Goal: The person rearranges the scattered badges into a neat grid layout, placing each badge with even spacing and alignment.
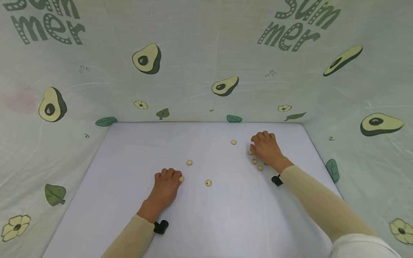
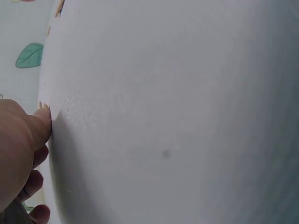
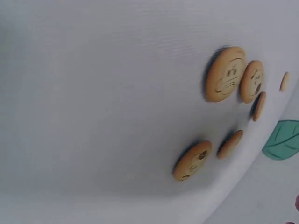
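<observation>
My left hand point(image 1: 167, 188) is low over the white table left of centre. Its thumb and index finger pinch a small round tan disc point(image 1: 181, 178); in the left wrist view the thumb point(image 2: 43, 123) hides most of it. Farther right, my right hand point(image 1: 267, 147) hovers with loosely bent fingers and no disc visible in them. Close below its thumb lies one disc point(image 1: 250, 152), with several others beside the wrist. Seen by the right wrist camera, discs such as this one point(image 3: 226, 73) bear drawn faces, and only fingertips show at the right edge.
Single discs lie between the hands: one point(image 1: 189, 162) up from the left hand, one point(image 1: 208, 183) to its right, and one point(image 1: 233, 142) left of the right hand. An avocado-printed cloth point(image 1: 190, 96) rises behind and beside the white table point(image 1: 226, 222).
</observation>
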Motion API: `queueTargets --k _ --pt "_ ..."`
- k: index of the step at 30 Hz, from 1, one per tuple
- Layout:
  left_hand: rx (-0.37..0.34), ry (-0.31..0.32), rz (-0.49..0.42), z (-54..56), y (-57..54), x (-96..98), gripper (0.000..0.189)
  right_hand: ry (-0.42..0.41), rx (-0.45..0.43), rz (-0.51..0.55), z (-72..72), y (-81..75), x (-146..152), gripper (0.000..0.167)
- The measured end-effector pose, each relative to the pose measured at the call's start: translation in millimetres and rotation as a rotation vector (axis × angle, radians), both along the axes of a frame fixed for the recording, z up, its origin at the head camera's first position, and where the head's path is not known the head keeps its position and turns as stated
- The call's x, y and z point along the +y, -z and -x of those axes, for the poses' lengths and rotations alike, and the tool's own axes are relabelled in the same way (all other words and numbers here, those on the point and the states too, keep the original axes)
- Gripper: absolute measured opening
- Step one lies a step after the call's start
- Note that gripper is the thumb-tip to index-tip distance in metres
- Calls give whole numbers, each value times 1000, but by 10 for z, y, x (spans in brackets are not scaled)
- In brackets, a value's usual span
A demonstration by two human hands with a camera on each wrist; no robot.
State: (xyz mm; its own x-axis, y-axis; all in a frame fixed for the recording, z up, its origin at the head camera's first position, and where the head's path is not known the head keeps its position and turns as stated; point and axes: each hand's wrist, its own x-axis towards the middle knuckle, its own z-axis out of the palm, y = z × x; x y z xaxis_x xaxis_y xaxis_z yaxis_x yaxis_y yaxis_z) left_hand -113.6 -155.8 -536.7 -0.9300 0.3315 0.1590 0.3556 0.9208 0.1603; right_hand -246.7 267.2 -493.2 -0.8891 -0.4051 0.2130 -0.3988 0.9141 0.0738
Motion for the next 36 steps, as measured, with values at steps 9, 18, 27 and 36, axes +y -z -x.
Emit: queueTargets --k 9,18,27,36 --pt "37 -6 -2 -5 -14 -19 25 -12 -39 -14 -122 113 89 32" --pt "26 -11 -16 -13 10 -8 22 15 -115 -34 -126 246 24 37" --pt "74 11 -33 -7 28 -10 24 -17 -150 -20 -108 283 36 30" --pt "47 14 -34 -11 28 -5 22 -38 -143 2 -78 276 65 33"
